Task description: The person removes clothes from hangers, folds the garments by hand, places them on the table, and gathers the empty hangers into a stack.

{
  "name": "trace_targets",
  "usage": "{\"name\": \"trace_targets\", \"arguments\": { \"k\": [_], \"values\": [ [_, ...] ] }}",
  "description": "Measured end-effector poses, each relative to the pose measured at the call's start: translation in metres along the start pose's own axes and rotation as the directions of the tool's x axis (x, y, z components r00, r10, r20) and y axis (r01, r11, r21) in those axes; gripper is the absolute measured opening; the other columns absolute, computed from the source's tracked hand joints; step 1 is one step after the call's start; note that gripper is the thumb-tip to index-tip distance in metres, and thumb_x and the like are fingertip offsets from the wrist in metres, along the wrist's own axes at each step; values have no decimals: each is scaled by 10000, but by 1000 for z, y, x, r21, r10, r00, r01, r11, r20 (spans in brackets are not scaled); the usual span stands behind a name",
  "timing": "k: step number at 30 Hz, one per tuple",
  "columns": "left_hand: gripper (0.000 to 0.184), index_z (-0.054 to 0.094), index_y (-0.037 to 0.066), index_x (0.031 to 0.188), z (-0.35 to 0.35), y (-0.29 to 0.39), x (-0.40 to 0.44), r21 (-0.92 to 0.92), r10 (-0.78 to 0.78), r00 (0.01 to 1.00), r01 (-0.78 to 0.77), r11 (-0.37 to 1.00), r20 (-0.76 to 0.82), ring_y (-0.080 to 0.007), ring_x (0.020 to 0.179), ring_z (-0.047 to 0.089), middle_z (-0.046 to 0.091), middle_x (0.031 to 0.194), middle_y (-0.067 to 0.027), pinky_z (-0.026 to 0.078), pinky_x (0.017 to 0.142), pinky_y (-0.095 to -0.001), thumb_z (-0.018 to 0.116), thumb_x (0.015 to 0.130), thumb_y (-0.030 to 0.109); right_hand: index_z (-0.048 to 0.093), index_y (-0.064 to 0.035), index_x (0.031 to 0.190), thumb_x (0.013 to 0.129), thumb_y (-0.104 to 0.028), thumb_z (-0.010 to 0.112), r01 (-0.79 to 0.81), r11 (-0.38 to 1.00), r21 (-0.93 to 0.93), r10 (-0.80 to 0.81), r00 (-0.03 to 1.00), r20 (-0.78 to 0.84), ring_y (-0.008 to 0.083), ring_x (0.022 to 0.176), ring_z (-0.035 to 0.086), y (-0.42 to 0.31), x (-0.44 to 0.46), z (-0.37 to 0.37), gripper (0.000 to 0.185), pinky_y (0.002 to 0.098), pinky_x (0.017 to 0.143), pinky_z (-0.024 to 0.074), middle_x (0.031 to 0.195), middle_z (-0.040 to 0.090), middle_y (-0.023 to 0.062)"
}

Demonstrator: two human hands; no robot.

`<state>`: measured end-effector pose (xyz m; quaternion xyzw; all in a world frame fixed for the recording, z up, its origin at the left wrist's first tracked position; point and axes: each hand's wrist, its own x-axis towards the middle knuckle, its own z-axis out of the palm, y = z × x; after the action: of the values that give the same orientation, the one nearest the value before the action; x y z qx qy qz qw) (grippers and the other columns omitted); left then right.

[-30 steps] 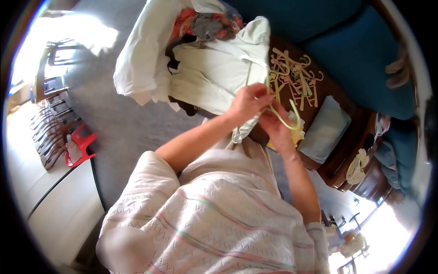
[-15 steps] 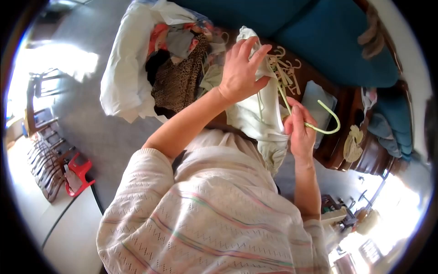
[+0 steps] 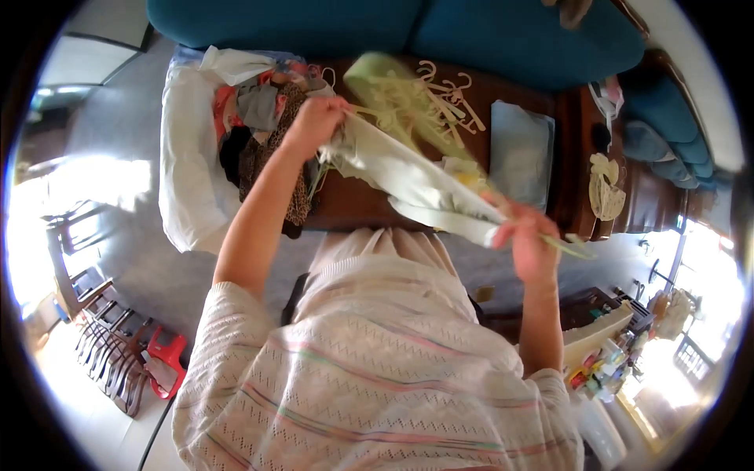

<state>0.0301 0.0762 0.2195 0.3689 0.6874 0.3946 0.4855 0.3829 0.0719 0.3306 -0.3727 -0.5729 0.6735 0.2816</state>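
A pale white-green garment [image 3: 424, 177] is stretched slantwise between my two hands, above the brown wooden bench. My left hand [image 3: 318, 125] is closed on its upper left end, beside the leopard-print cloth [image 3: 271, 161]. At the lower right end, my right hand [image 3: 530, 239] closes round the garment and a light green hanger [image 3: 577, 248], whose blurred end juts out past the fingers. A yellow-green blur [image 3: 385, 74] sweeps behind the garment, and I cannot make out its exact shape. The hanger's remaining part is hidden or smeared.
Several cream hangers [image 3: 452, 106] lie on the bench behind the garment, near a folded pale blue cloth [image 3: 522, 149]. A white bag [image 3: 184, 165] of clothes stands at the left. Blue sofa cushions [image 3: 503, 39] line the back; a red stool [image 3: 166, 365] is at lower left.
My left hand has moved left, going from spread fingers to a closed grip on the garment. The garment is now pulled out between both hands, and the hanger has turned. The whole view has shifted.
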Motion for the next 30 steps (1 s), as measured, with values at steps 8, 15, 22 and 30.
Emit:
{"name": "trace_targets", "arguments": {
  "k": [8, 15, 22, 30],
  "values": [
    [162, 603, -1, 882, 51, 7, -58, 240, 57, 884, -188, 952, 464, -139, 582, 534, 554, 636, -121, 423, 548, -301, 529, 794, 113, 515, -116, 1156, 937, -343, 423, 447, 610, 654, -155, 877, -455, 173, 824, 526, -31, -7, -111, 328, 399, 827, 379, 782, 589, -37],
    [174, 626, 5, 921, 57, 26, -79, 343, -17, 919, -130, 931, 395, -94, 580, 499, 565, 635, -72, 417, 549, -264, 562, 806, 118, 584, -62, 942, 851, -315, 591, -57, 870, 489, 436, 549, -713, 123, 508, 448, 60, -60, -181, 269, 285, 490, 387, 594, 484, 4],
    [166, 628, -19, 942, 72, 92, -98, 369, 31, 966, -128, 921, 257, -40, 636, 470, 565, 691, 24, 408, 573, -216, 588, 807, 69, 579, -97, 942, 816, -329, 605, -387, 922, 32, 231, 481, -846, 96, 612, 461, 40, -159, -358, 265, 237, 498, 351, 712, 511, 5],
    [202, 624, -19, 986, 107, 196, -96, 296, 206, 946, -277, 914, 250, -36, 744, 524, 606, 802, 16, 433, 665, -188, 596, 835, 111, 395, -102, 1328, 823, -397, 583, -613, 581, -536, -154, 563, -812, 184, 1090, 496, -38, -89, -627, 614, 293, 867, 395, 1228, 518, 84]
  ]
}}
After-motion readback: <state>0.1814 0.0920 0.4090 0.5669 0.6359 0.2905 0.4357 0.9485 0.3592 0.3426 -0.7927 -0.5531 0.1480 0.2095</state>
